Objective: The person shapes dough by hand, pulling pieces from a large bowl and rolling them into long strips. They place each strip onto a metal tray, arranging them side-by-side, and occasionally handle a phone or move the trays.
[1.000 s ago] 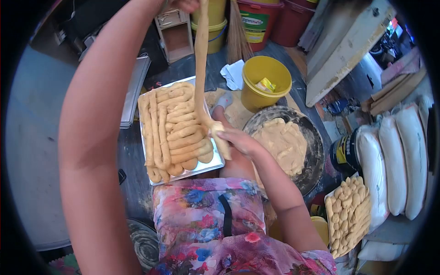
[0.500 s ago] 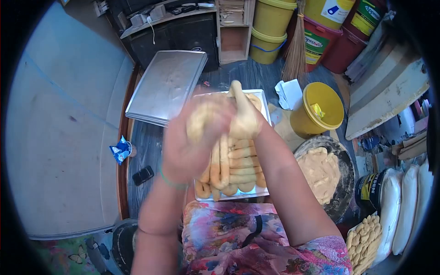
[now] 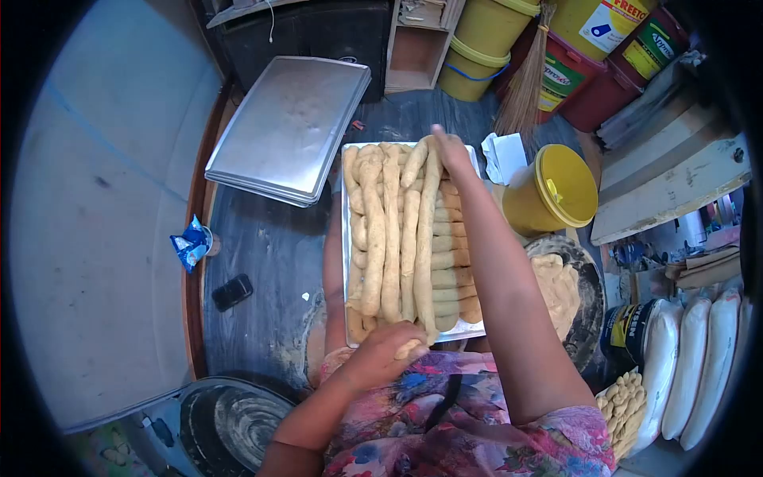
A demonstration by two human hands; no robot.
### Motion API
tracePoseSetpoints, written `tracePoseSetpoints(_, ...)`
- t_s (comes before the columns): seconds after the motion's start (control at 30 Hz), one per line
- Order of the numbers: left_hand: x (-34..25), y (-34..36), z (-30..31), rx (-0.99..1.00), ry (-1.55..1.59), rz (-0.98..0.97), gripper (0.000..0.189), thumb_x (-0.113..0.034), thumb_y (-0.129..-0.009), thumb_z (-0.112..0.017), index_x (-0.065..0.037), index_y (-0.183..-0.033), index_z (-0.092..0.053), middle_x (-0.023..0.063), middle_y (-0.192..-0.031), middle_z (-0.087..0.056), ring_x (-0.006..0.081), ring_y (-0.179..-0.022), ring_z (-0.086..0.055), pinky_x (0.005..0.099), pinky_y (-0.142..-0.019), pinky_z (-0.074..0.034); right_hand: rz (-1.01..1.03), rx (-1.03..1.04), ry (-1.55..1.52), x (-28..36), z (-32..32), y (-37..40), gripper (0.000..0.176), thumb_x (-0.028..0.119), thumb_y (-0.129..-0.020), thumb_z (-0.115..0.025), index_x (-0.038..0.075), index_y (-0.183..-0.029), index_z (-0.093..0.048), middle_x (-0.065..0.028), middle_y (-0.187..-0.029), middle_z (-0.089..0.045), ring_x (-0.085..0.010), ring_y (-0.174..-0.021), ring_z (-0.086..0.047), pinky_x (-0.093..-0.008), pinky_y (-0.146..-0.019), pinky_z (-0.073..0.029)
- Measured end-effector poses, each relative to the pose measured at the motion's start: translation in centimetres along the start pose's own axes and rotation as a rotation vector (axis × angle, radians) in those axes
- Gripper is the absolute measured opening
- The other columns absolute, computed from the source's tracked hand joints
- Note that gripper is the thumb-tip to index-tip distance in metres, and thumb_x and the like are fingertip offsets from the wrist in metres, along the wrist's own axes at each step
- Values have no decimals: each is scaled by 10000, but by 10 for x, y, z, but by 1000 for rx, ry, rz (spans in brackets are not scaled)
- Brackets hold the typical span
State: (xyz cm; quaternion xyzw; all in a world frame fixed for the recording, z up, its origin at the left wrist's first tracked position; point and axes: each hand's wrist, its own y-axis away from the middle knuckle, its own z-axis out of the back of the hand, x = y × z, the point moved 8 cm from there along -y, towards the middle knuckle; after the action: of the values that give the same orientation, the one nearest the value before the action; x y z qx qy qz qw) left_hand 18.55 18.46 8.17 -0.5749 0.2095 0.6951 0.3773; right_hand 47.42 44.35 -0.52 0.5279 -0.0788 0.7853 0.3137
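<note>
Long ropes of dough lie lengthwise over a layer of shorter crosswise dough rolls in a shallow metal tray. One dough rope runs along the right part of this top layer, between my two hands. At its far end, my right hand is closed round the tip near the tray's back edge. My left hand is curled at the near edge, with the rope's near end and a bit of dough showing at its fingers.
Stacked metal trays lie at the back left. To the right stand a yellow bucket and a dark basin holding a dough mass. A black phone-like object and a large round pan are at left.
My hands, blurred and close together over the tray with folded dough, have moved apart. The dough now lies stretched lengthwise, right hand at the far end, left at the near end.
</note>
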Motion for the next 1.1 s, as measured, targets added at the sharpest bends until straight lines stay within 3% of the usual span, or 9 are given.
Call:
tracePoseSetpoints(0.07,2,-6,-14,37,-2,-27,208,-215,-863,-597,-33,-961,-574,136,-902,-589,305,-846,-588,355,-752,-467,145,111,436,11,-10,-11,654,524,-730,-643,-29,-1075,-594,-204,-979,-633,-310,-866,-625,-406,-759,-478)
tracePoseSetpoints(0.17,12,-7,-26,35,16,-15,192,-187,-856,-598,-31,-968,-582,134,-912,-598,300,-862,-593,357,-773,-464,271,303,456,27,-26,-12,546,395,-738,-676,-23,-1079,-592,-166,-1009,-630,-271,-865,-620,-395,-749,-482)
tracePoseSetpoints(0.27,18,-7,-26,10,11,17,184,-173,-852,-601,-29,-967,-585,135,-916,-604,297,-862,-597,358,-774,-465,310,582,55,50,-39,16,464,274,-734,-682,-10,-1089,-591,-135,-1007,-631,-240,-865,-615,-377,-751,-487)
tracePoseSetpoints(0.37,20,-9,-24,-42,15,12,179,-174,-849,-607,-28,-951,-589,138,-918,-604,297,-855,-597,355,-763,-468,147,532,-2,31,-49,13,418,223,-745,-653,0,-1093,-592,-104,-995,-634,-212,-871,-606,-365,-763,-490)
tracePoseSetpoints(0.5,17,-11,-23,-52,3,-18,182,-179,-834,-623,-29,-933,-590,133,-899,-597,300,-839,-593,357,-743,-471,405,174,592,48,-40,9,476,236,-732,-685,18,-1139,-569,-211,-1122,-570,-308,-1024,-573,-364,-891,-448)
tracePoseSetpoints(0.7,19,-10,-36,-80,-380,-96,191,-180,-803,-637,-59,-942,-588,110,-834,-549,306,-753,-565,400,-655,-467,366,129,412,45,-34,14,556,243,-722,-699,46,-1207,-513,-221,-1216,-502,-345,-1072,-532,-376,-910,-438)
tracePoseSetpoints(0.8,37,-16,-48,-19,-508,-47,221,-195,-800,-634,-73,-978,-590,110,-860,-533,306,-746,-565,404,-644,-468,638,70,478,66,-15,60,556,234,-733,-692,36,-1213,-494,-229,-1146,-544,-345,-1036,-558,-381,-883,-449)
tracePoseSetpoints(0.97,47,-10,-53,-19,-569,200,310,-220,-798,-632,-72,-1062,-566,118,-935,-522,319,-797,-569,414,-684,-477,199,287,446,8,25,148,650,223,-699,-719,15,-1248,-439,-217,-889,-625,-337,-861,-619,-383,-776,-476)
tracePoseSetpoints(1.1,52,3,-48,-87,-458,262,375,-236,-782,-650,-56,-1096,-551,135,-959,-517,338,-815,-572,411,-705,-482,350,454,321,-7,15,206,720,183,-684,-713,39,-1308,-383,-160,-815,-595,-276,-757,-591,-351,-703,-472)
